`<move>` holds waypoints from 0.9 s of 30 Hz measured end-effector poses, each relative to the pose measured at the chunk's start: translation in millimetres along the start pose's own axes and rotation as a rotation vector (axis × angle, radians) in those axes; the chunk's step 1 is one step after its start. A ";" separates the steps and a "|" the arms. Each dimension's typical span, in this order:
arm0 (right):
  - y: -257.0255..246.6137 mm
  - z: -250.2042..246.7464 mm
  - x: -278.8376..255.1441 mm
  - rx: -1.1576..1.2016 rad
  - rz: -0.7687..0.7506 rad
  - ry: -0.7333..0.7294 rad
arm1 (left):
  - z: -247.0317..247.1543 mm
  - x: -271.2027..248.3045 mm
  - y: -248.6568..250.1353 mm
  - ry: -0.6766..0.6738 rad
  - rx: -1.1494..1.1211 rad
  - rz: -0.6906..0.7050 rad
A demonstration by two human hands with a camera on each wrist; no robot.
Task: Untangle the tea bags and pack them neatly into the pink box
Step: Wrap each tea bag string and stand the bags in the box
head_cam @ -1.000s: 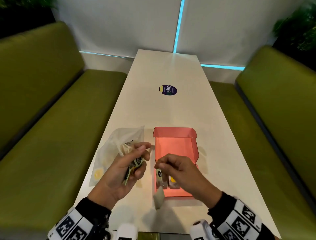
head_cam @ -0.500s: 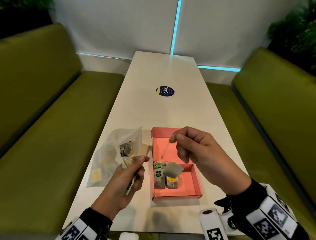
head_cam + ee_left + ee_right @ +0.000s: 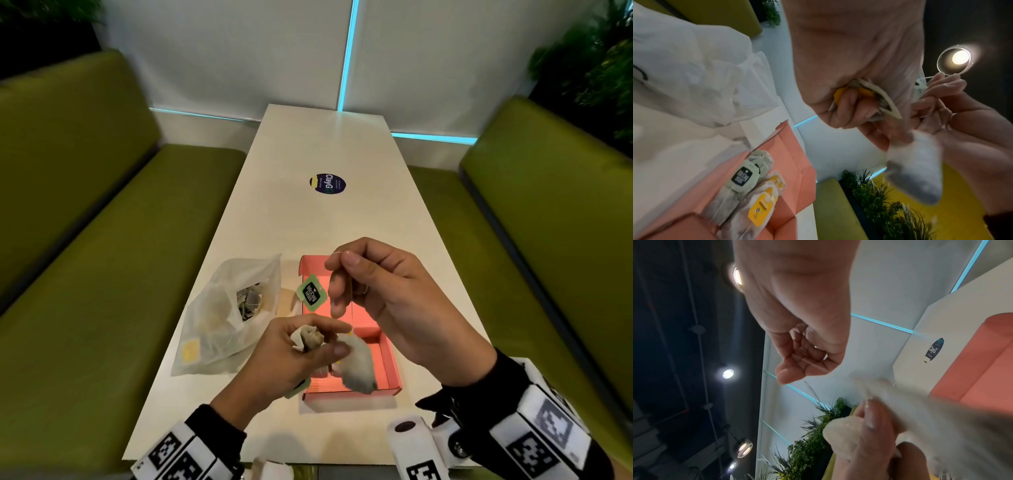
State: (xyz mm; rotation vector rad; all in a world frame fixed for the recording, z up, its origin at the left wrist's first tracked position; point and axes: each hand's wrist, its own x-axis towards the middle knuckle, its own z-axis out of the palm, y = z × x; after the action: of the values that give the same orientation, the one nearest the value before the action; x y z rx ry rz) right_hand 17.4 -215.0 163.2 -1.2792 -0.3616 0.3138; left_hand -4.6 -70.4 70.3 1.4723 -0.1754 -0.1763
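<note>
The pink box point(image 3: 388, 363) lies open on the white table point(image 3: 325, 144), with tea bags point(image 3: 748, 186) packed upright at its near end. My left hand point(image 3: 337, 337) grips a crumpled bunch of tea bags point(image 3: 308, 337) over the box's near left side; yellow tags point(image 3: 865, 91) show in its fist. One blurred tea bag point(image 3: 358, 368) dangles below its fingertips. My right hand point(image 3: 340, 260) is raised above the box and pinches a thin string point(image 3: 352, 291). A green tag point(image 3: 311, 293) hangs in the air beside it.
A clear plastic bag point(image 3: 219, 318) with more tangled tea bags lies left of the box. A dark round sticker point(image 3: 327, 184) is on the table's middle. Green benches point(image 3: 102, 274) run along both sides. The box lid point(image 3: 310, 267) stands open at the far end.
My left hand has risen and moved right, over the box's near end. The pulled tea bag now swings beneath it. A green tag has come free beside my raised right hand.
</note>
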 end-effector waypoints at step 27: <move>31.0 -26.4 -10.1 0.022 -0.003 0.057 | -12.8 21.4 -2.0 0.531 0.005 -0.146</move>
State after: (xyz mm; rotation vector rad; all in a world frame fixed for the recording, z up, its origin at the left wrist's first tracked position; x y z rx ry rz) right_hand 18.9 -234.2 125.9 -1.2627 -0.3113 0.2774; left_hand 19.2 -63.0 67.4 1.4877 0.3620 0.1014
